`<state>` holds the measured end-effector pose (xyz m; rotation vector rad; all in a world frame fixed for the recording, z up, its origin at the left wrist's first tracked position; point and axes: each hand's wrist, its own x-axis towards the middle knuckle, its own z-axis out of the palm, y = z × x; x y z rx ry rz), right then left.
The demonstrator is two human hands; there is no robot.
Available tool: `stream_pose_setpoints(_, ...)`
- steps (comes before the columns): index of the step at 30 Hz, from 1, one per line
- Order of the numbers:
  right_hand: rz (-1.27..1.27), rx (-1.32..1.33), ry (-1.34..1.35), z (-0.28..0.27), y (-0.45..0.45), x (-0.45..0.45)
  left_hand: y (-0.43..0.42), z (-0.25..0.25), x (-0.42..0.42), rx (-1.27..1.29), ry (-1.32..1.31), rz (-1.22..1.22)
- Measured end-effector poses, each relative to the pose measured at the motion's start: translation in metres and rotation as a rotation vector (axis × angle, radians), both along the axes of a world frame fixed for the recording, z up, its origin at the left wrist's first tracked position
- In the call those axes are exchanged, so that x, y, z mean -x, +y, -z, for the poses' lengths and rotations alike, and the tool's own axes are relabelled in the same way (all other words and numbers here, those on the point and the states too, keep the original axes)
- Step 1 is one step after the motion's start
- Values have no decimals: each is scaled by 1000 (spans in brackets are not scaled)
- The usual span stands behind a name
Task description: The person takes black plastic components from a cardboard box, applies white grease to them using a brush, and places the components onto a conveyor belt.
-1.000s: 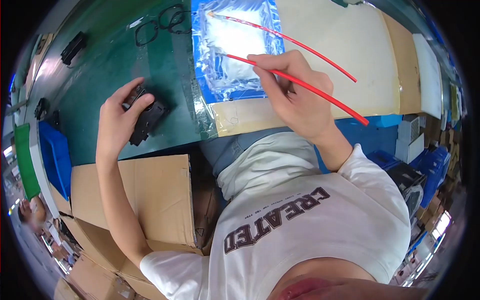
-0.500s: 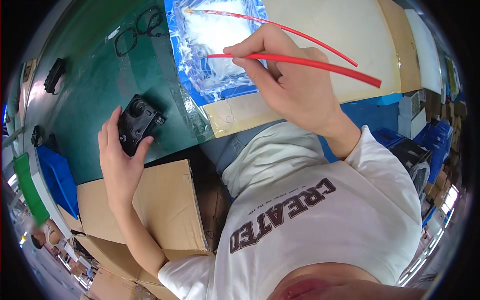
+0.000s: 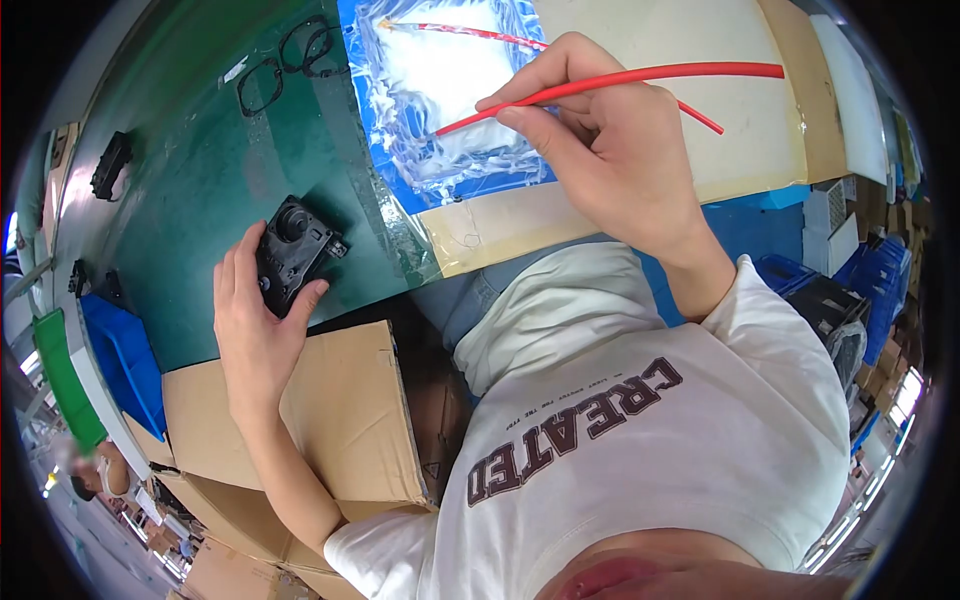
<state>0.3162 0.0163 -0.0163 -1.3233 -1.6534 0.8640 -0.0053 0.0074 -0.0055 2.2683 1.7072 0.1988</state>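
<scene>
Clearly, the left hand is clamped on the black part, left of centre; the right hand pinches a red stick at upper centre: too much white paste on its tip could smear the part.

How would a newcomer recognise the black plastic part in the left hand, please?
At the green tabletop, find the left hand. Between its thumb and fingers sits the blocky black plastic part. Unlike the black loops and oblong black block farther away, it shows a large round recess.
</scene>
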Motion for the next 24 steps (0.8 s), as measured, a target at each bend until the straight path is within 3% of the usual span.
stream_pose_setpoints(8,100,70,200,-10,-11,-2,-2,-3,-3,33,-59,-15)
stream_pose_setpoints(11,94,-25,70,-10,-16,-14,-2,-5,-1,28,-53,2)
stream_pose_setpoints(12,123,-45,136,-11,-18,-14,-2,-6,0,27,-52,2)
stream_pose_setpoints(14,177,-83,268,-12,-23,-12,-3,-8,0,-64,-111,32)
stream_pose_setpoints(24,304,-232,242,-8,-28,-20,-6,-11,-3,-316,-270,136)
